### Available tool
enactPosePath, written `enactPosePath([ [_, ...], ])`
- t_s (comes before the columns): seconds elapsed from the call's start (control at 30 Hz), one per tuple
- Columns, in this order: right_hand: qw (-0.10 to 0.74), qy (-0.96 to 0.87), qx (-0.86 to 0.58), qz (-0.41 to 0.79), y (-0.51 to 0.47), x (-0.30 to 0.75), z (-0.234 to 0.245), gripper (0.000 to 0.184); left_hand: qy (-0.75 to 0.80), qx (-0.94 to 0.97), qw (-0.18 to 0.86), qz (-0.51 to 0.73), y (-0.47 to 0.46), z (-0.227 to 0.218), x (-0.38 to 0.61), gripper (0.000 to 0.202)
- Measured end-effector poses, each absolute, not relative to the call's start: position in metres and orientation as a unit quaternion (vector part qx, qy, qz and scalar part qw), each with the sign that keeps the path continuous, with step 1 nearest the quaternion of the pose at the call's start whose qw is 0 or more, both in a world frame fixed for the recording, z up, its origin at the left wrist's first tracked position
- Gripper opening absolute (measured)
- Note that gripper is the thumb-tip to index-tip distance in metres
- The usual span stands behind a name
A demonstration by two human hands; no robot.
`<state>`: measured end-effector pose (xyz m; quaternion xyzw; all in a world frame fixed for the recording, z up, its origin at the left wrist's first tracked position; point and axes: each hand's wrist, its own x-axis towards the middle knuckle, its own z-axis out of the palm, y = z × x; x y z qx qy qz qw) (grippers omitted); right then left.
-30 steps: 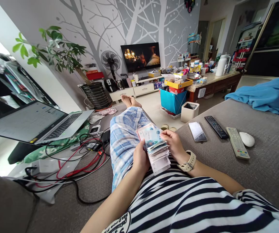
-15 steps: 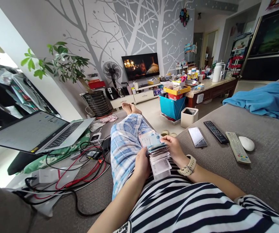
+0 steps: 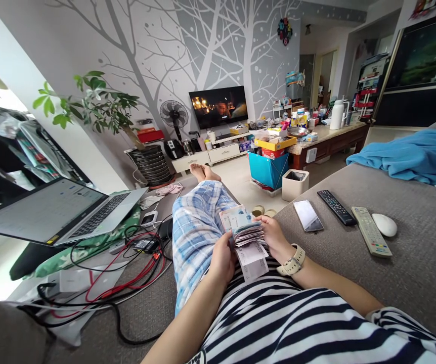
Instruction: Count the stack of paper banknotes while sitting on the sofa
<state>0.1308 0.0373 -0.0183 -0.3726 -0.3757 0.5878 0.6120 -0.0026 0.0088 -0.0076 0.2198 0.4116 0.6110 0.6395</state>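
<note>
My left hand (image 3: 221, 257) is closed around the left side of a thick wad of printed paper slips (image 3: 249, 234) that look like banknotes. The thumb presses near its upper left edge. My right hand (image 3: 273, 235), with a pale watch (image 3: 293, 260) on the wrist, pinches the wad's upper right side. Pinkish and bluish slips (image 3: 235, 216) stick out beyond the far end. Paler printed slips (image 3: 254, 262) hang fanned out toward my striped shirt (image 3: 297, 318). The wad is above my lap, beside blue plaid trousers (image 3: 193, 222). The exact print is too small to read.
Left on the sofa are an open laptop (image 3: 100, 215), tangled cables (image 3: 153, 263) and a charger block (image 3: 144, 245). To the right lie a phone (image 3: 308, 216), two remotes (image 3: 336, 207) and a white mouse (image 3: 384, 225). A bin (image 3: 294, 186) and a blue box (image 3: 267, 169) stand ahead.
The slips at both ends of the wad have shifted, with more of the bluish ones showing at the far end. Both hands keep their hold. The view has tilted slightly.
</note>
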Motion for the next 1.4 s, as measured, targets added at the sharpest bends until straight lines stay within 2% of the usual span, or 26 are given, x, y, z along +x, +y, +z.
enactPosePath([
  [0.3,0.625,-0.402,-0.312,0.592,0.031,0.133,-0.013,0.02,0.424,0.236,0.615,0.621,0.007,-0.008,-0.001,0.015],
  [0.57,0.618,-0.428,-0.288,0.593,0.019,0.13,-0.004,0.028,0.407,0.234,0.61,0.638,0.0,-0.002,-0.003,0.016],
  [1.13,0.621,-0.425,-0.27,0.601,0.019,0.127,-0.008,0.025,0.391,0.251,0.603,0.649,0.003,-0.01,-0.005,0.027],
  [1.4,0.619,-0.433,-0.275,0.595,0.021,0.128,-0.01,0.022,0.382,0.229,0.607,0.658,0.006,-0.012,-0.007,0.02],
])
